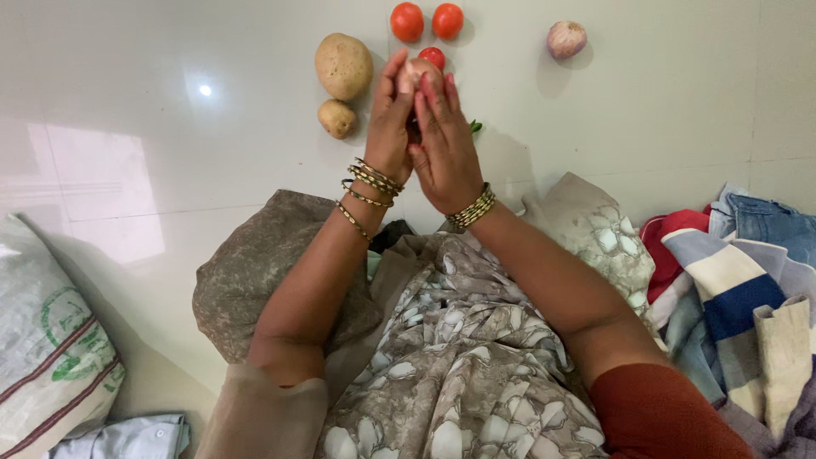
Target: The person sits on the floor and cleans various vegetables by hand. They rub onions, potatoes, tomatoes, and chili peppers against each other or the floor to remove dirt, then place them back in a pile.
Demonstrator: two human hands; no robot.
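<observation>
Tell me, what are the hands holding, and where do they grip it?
Both hands, left and right, hold a pale pinkish onion between their fingertips, gripping its sides.

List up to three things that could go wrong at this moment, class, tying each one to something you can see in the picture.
1. Both hands, left and right, cup a pale round onion above the floor; it could slip out and roll off.
2. It might knock into the small tomato just behind it.
3. A dropped onion might roll into the potatoes or the heaped clothes alongside.
</observation>
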